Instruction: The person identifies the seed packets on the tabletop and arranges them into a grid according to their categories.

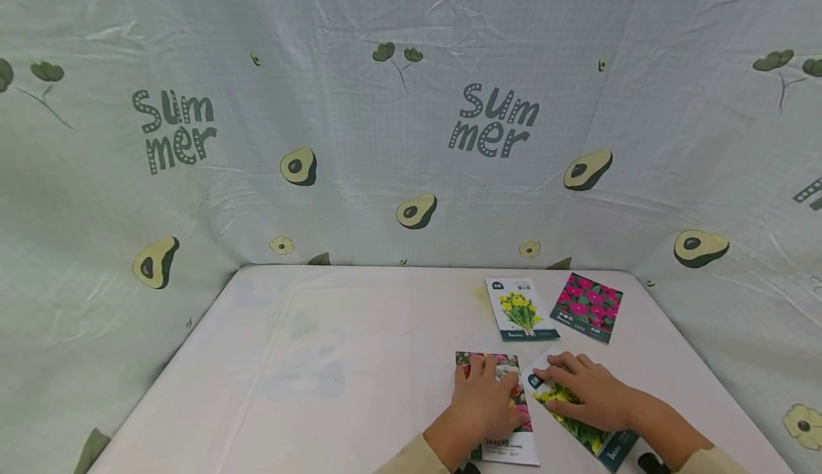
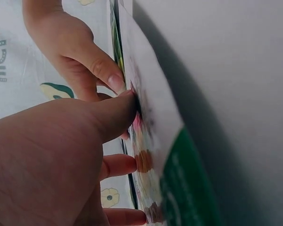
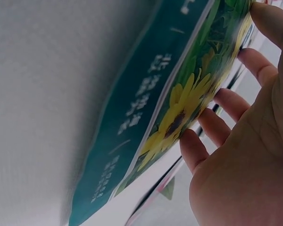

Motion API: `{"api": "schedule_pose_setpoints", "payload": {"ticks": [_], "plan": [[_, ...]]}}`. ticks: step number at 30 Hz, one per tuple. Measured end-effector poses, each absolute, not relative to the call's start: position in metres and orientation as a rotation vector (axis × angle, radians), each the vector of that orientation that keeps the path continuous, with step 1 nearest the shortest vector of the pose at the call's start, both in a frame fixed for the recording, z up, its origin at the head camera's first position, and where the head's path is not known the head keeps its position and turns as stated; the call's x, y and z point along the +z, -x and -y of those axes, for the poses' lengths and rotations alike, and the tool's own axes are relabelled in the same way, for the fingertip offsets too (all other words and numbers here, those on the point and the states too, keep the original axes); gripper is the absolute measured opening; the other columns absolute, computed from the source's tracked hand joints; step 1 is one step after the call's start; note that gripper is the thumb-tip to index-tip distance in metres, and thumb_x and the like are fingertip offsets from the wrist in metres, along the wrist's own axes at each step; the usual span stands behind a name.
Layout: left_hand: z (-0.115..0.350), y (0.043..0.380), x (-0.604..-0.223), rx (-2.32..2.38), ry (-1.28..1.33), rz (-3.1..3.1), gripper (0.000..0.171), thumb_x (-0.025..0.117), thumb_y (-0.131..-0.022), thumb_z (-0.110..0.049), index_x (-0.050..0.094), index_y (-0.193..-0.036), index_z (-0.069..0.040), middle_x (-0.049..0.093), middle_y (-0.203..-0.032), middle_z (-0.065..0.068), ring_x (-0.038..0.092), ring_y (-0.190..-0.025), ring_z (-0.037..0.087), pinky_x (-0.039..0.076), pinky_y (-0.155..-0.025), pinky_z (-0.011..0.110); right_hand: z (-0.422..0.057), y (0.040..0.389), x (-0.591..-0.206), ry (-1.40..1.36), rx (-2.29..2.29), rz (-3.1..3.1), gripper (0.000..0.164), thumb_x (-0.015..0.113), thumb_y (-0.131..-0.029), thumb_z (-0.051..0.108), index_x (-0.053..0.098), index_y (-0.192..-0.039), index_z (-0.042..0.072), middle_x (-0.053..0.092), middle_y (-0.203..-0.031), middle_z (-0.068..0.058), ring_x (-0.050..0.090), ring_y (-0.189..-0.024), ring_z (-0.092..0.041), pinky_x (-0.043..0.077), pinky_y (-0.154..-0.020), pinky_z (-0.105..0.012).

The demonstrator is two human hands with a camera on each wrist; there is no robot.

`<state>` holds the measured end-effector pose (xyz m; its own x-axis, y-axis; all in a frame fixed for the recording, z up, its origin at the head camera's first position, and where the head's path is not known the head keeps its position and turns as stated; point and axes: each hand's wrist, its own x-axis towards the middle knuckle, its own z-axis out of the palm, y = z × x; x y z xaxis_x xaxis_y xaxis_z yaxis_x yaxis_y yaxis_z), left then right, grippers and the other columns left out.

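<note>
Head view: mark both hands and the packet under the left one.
Left hand (image 1: 481, 404), head view: back of hand.
Right hand (image 1: 597, 391), head view: back of hand.
Packet under left hand (image 1: 511, 452), head view: white lower end.

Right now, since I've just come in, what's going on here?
A person's left grip rests on a multicoloured flower packet, and the right grip rests on a yellow-flower packet beside it. Farther back on the pale table, a yellow-bouquet packet and a pink-flower packet lie untouched.
</note>
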<state>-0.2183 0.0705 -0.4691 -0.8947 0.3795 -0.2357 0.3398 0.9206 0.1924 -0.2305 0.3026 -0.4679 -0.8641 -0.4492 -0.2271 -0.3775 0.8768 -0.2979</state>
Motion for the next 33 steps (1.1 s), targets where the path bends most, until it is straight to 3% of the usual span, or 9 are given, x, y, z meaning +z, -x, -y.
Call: {"api": "schedule_pose_setpoints", "payload": {"ticks": [33], "plan": [[-0.064,0.2208,-0.4699,0.208,-0.617,-2.826,0.064,0.064,-0.084,-0.075,0.053,-0.141,-0.049,0.045,-0.151,-0.009,0.037,-0.14,0.025,0.038,-0.11,0.057,-0.3039,0.2308,-0.4666,0.605,-0.41,-2.738,0.061,0.065,-0.093,0.059,0.057,-0.146,0.029,0.046,-0.15,-0.011,0.043,-0.134,-0.039,0.034,-0.104,-0.074]]}}
